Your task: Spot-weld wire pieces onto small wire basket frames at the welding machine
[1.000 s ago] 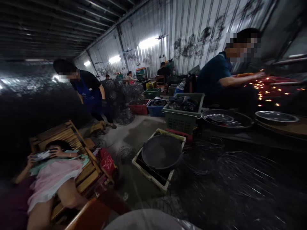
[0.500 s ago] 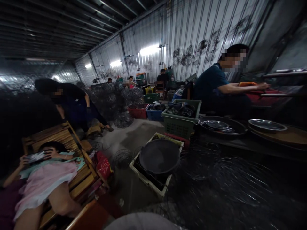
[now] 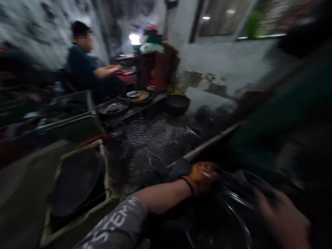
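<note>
Here, hands [image 3: 202, 178] at pan rim [image 3: 237, 218], blurred

Grey sleeve [image 3: 118, 224]: white lettering, partly readable "STEM".

wall [image 3: 223, 65]: pale, stained, beyond the hands | window [image 3: 225, 19]: top, above wall, lights behind | lamp [image 3: 134, 38]: bright, far left of the hands | floor [image 3: 18, 173]: grey, far left, blurred

Your left hand [image 3: 201, 178] wears an orange glove that looks rubbery and slightly glossy, below a grey cloth sleeve [image 3: 118, 224]. The round pan [image 3: 220, 224] beneath is dark metal with a shiny rim. The crate [image 3: 77, 186] beside you looks like matt, scuffed plastic.
</note>
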A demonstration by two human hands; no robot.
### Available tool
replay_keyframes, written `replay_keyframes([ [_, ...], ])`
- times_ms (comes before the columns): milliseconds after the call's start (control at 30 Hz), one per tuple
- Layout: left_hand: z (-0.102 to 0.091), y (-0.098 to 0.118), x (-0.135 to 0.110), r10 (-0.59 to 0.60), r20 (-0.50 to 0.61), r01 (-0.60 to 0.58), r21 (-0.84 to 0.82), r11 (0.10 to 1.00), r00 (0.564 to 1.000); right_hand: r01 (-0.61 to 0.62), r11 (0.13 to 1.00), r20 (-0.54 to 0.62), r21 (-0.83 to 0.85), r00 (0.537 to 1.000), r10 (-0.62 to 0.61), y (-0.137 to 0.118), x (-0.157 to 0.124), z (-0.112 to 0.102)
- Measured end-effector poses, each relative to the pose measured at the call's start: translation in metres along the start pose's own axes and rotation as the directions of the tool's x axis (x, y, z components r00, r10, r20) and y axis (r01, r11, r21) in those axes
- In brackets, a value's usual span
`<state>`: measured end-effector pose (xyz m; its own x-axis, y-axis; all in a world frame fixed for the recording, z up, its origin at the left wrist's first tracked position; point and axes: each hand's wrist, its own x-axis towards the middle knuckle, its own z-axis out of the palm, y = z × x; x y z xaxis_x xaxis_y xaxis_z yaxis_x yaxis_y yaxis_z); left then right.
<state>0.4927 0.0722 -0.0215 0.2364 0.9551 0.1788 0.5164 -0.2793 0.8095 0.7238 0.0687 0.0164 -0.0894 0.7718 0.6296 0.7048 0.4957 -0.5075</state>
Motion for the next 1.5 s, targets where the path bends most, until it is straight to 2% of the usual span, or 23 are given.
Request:
replay_keyframes([
  [67,0.022,0.009,0.006,0.130,0.038,-0.133,0.081,0.988,0.991,-0.022,0.989,-0.060,-0.147,0.998,0.014,0.012,-0.022,-0.022],
  [167,0.029,0.009,0.010,0.299,-0.018,-0.292,0.164,0.942,0.954,0.008,0.971,-0.072,-0.240,0.997,-0.026,0.018,-0.034,-0.030],
  [333,0.035,0.017,0.008,0.385,-0.028,-0.372,0.204,0.905,0.922,0.038,0.965,-0.068,-0.261,0.996,-0.057,0.019,-0.040,-0.041],
  [533,0.047,0.028,0.013,0.535,-0.018,-0.513,0.259,0.819,0.845,0.061,0.964,-0.070,-0.260,0.994,-0.082,0.025,-0.050,-0.058],
  [767,0.053,0.036,0.031,0.577,-0.039,-0.556,0.222,0.801,0.816,-0.090,0.968,-0.134,-0.234,0.989,0.059,0.036,-0.052,-0.063],
  [867,0.057,0.037,0.040,0.581,-0.020,-0.565,0.209,0.798,0.813,-0.115,0.970,-0.161,-0.212,0.984,0.081,0.043,-0.050,-0.065],
  [1033,0.067,0.033,0.058,0.586,-0.053,-0.572,0.156,0.805,0.809,-0.156,0.969,-0.198,-0.190,0.973,0.118,0.053,-0.043,-0.067],
  [1167,0.070,0.035,0.071,0.582,0.004,-0.573,0.182,0.799,0.813,-0.204,0.956,-0.210,-0.209,0.964,0.160,0.062,-0.038,-0.070],
  [1267,0.073,0.038,0.078,0.580,0.020,-0.573,0.187,0.798,0.815,-0.200,0.953,-0.230,-0.228,0.962,0.147,0.068,-0.034,-0.070],
  [1500,0.079,0.042,0.086,0.575,-0.028,-0.562,0.181,0.807,0.817,-0.195,0.941,-0.274,-0.277,0.955,0.117,0.079,-0.026,-0.067],
])
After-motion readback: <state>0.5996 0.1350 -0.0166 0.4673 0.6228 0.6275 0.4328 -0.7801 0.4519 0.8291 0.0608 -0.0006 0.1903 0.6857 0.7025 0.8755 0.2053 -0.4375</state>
